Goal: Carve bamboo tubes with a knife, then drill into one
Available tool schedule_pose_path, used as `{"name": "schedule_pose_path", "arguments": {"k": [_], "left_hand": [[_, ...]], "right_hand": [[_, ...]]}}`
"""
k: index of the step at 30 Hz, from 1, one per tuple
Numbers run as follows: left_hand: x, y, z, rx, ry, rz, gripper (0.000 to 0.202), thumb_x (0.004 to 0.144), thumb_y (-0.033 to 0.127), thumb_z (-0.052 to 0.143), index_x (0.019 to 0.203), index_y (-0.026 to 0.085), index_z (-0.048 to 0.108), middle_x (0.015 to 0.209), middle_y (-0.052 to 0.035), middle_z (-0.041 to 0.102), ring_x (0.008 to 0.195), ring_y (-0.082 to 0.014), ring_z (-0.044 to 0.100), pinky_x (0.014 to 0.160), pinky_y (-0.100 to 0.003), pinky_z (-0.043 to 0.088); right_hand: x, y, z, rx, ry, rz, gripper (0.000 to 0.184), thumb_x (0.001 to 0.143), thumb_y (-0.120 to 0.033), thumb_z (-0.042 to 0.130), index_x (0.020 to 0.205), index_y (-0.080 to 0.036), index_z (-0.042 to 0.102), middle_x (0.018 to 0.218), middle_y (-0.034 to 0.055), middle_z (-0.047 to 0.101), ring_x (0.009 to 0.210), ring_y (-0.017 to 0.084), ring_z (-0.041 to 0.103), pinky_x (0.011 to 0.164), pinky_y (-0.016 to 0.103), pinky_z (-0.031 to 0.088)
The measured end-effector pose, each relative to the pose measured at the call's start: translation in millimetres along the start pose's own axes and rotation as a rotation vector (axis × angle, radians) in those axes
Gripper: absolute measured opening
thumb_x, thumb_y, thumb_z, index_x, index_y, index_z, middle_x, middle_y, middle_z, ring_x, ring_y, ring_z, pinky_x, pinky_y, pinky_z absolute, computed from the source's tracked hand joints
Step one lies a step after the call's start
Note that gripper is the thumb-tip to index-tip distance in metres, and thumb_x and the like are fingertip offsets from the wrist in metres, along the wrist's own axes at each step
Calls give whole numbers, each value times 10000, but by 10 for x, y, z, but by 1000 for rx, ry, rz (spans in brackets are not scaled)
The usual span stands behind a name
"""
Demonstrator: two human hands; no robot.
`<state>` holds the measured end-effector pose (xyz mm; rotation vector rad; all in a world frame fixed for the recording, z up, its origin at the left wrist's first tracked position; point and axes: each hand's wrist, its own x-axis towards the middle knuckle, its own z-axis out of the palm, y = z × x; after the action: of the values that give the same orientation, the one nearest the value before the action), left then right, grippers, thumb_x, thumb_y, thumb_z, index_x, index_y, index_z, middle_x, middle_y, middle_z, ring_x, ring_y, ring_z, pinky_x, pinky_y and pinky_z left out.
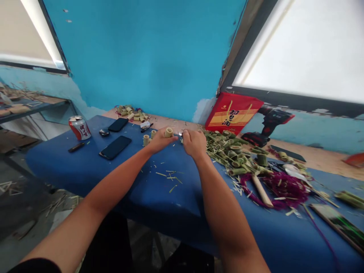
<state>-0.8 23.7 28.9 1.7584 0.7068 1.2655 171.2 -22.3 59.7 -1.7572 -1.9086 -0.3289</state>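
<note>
My left hand is wrapped round a short, pale bamboo tube section, its open end facing up toward me. Close to its right, my right hand is closed on a small tool of which only a shiny metal tip shows; its handle is hidden in the fingers. The metal tip points at the tube, and I see a small gap between them. Just beyond my left wrist, a cut bamboo section stands upright on the blue tabletop beside another one.
Green bamboo pieces are heaped at the right, with purple netting nearer me. A red bag and a cordless drill stand behind. At left are a drink can and phones. More bamboo sections lie by the wall.
</note>
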Motion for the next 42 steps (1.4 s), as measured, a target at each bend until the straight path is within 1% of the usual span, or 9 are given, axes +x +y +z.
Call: {"name": "schedule_pose_path", "arguments": {"k": [4, 7, 12, 20, 29, 32, 38, 40, 42], "left_hand": [[4, 51, -1, 213, 129, -48, 411, 704, 432, 852, 699, 197, 515, 657, 57, 501, 648, -102, 419, 606, -260, 314], [-6, 66, -12, 337, 151, -81, 390, 708, 401, 840, 638, 188, 521, 617, 62, 471, 628, -100, 382, 589, -269, 258], [-12, 54, 1, 303, 135, -18, 304, 822, 355, 712, 644, 186, 534, 627, 42, 532, 644, -113, 440, 619, -265, 307], [-39, 97, 51, 400, 229, 0, 229, 712, 160, 722, 652, 192, 504, 647, 42, 560, 656, -115, 458, 642, -270, 326], [0, 114, 41, 475, 312, -130, 258, 720, 178, 678, 573, 188, 466, 581, 44, 483, 628, -111, 403, 610, -279, 269], [-10, 122, 60, 492, 341, -142, 256, 708, 157, 658, 564, 194, 449, 571, 44, 448, 617, -113, 392, 604, -287, 257], [-72, 112, 44, 436, 279, 45, 332, 739, 220, 628, 556, 207, 351, 563, 43, 374, 601, -107, 350, 594, -287, 249], [-51, 57, 25, 414, 237, 7, 331, 736, 254, 638, 552, 209, 367, 557, 44, 380, 593, -107, 356, 585, -285, 243], [-27, -2, 10, 403, 207, -15, 345, 738, 311, 666, 550, 207, 395, 556, 45, 392, 596, -107, 362, 584, -280, 246]], "right_hand": [[-47, -167, -16, 19, -32, 0, 530, 1057, -295, 315, 976, -171, 823, 981, 133, 808, 864, 240, 689, 736, 318, 359], [-44, -164, -15, 11, -55, 24, 505, 1054, -296, 339, 982, -176, 824, 1020, 133, 812, 911, 251, 701, 757, 316, 376], [-41, -143, 21, -2, -65, 42, 516, 1066, -320, 329, 1017, -182, 824, 1054, 135, 810, 937, 263, 709, 768, 320, 394], [-78, -245, 20, -37, -93, 20, 514, 1073, -324, 331, 1018, -186, 823, 1048, 129, 810, 951, 259, 717, 781, 315, 407], [-120, -469, 11, -15, -135, 141, 553, 1085, -365, 318, 1108, -158, 831, 1100, 180, 797, 1053, 302, 730, 868, 338, 475], [-65, -349, 33, 4, -129, 188, 564, 1080, -380, 313, 1132, -159, 829, 1130, 194, 791, 1065, 309, 735, 887, 349, 487], [105, 341, 35, -5, -140, 529, 584, 1057, -383, 320, 1182, -95, 812, 1188, 259, 764, 1080, 354, 735, 845, 369, 478], [114, 379, 27, 6, -104, 468, 573, 1055, -351, 307, 1134, -107, 819, 1171, 236, 775, 1058, 331, 733, 808, 349, 454], [82, 249, 36, 14, -88, 302, 571, 1061, -329, 291, 1043, -136, 828, 1120, 200, 793, 1009, 300, 730, 777, 336, 425]]}}
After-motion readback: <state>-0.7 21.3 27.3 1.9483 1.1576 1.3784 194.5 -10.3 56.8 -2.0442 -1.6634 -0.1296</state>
